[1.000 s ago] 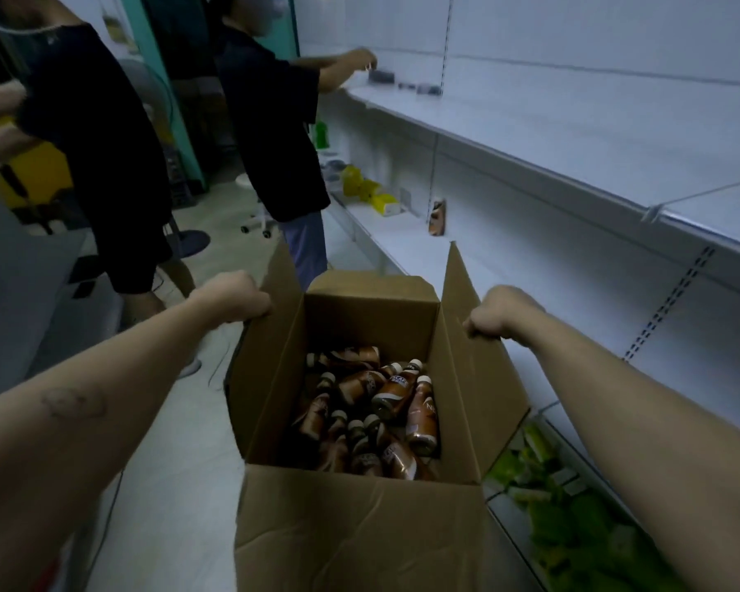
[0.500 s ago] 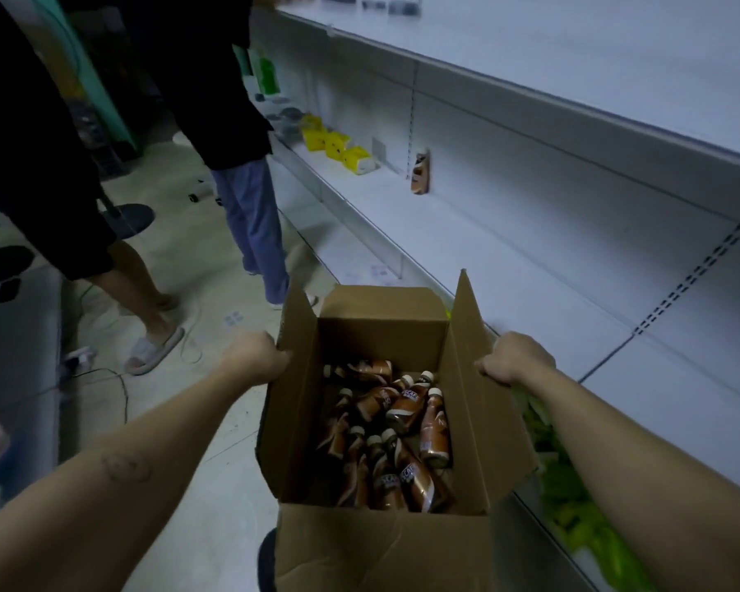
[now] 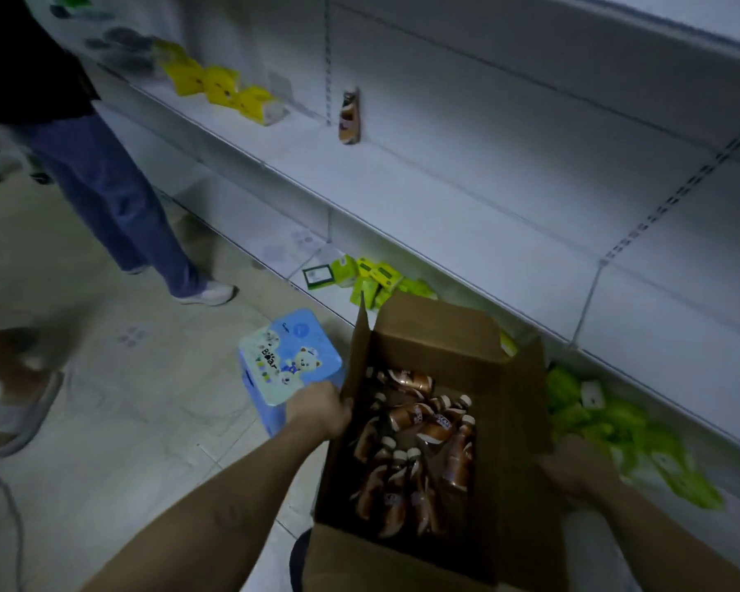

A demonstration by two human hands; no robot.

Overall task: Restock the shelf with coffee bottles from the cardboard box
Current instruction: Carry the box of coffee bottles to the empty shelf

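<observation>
Lower now than half a second ago: cardboard box (image 3: 441,339) has come down toward the floor, camera tilted with it, blue stool newly in view. Left hand (image 3: 319,410) fingers curled over the left wall edge; right hand (image 3: 577,467) grips the right flap, finger detail blurred, cannot tell exactly. Box is corrugated brown, flaps up, soft at the edges; judged heavy and prone to sag, so support from the walls or underneath suits it. Inside, coffee bottles (image 3: 419,442) lie jumbled on their sides: smooth brown plastic, pale caps, glossy labels. Judged light singly, rigid, slightly slippery; best taken round the body below the neck. Left of box, blue stool (image 3: 289,361) with bear print. Beyond, green packets (image 3: 372,277) on the bottom shelf. Farther, white shelf (image 3: 445,198), smooth metal, mostly bare; one bottle (image 3: 350,117) stands upright at its back.
</observation>
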